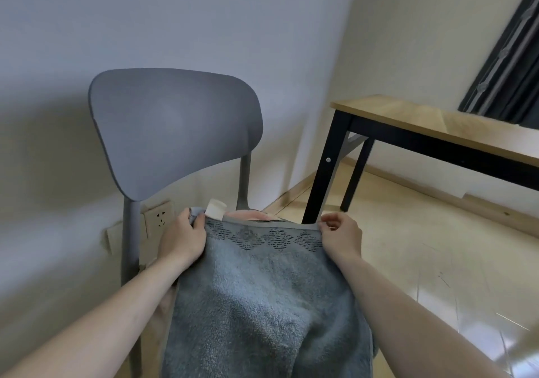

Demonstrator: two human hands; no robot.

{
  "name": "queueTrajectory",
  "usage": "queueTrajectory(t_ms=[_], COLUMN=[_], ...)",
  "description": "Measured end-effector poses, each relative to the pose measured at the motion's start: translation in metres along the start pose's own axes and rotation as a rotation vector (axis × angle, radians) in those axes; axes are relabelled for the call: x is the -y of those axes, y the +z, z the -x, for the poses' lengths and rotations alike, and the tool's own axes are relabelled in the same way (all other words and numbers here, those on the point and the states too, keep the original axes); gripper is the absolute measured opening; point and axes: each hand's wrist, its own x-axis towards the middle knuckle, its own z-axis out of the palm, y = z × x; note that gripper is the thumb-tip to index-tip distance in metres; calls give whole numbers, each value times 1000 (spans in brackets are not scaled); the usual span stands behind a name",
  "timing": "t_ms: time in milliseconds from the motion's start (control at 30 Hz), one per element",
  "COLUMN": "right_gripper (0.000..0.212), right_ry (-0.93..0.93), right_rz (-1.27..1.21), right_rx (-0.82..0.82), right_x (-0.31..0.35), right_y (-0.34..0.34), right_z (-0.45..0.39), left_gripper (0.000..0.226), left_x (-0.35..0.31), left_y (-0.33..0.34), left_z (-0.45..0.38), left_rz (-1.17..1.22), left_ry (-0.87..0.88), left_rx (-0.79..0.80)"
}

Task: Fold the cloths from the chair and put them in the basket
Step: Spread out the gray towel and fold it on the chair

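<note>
There are no words, numbers or signs to read here. The white tag (216, 208) sewn on the top edge of the gray towel (262, 296) looks blank. The towel has a band of diamond shapes, but that is only a pattern, not letters. The wall plug (160, 217) shows no writing either.

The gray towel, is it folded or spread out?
Spread out: towel hangs open, left hand and right hand pinching its top corners.
</note>
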Motion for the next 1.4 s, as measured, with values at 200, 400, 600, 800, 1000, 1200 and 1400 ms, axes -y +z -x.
queueTrajectory(t_ms=[200,400,600,800,1000,1200,1400], right_gripper=[5,25,33,24,17,15,10], right_ry=[-35,-26,-63,-116,-146,-131,-197], right_rz=[-38,218,325,389,293,327,431], right_rx=[-46,166,364,342,270,316,321], right_x=[11,-1,12,23,26,37,64], right_y=[8,11,-4,-7,-23,-51,-80], right_z=[-7,-2,-2,1,4,9,19], left_gripper=[29,28,25,30,26,30,4], left_x=[6,3,-9,-5,-31,-49,-72], left_y=[0,-7,-21,-24,-39,-62,-75], left_z=[-1,-4,-2,-4,0,15,34], left_rz=[-53,-62,-118,-73,-58,-296,-411], left_ry=[-91,-141,-95,-106,-42,32,107], left_rx=[-20,129,282,270,169,146,172])
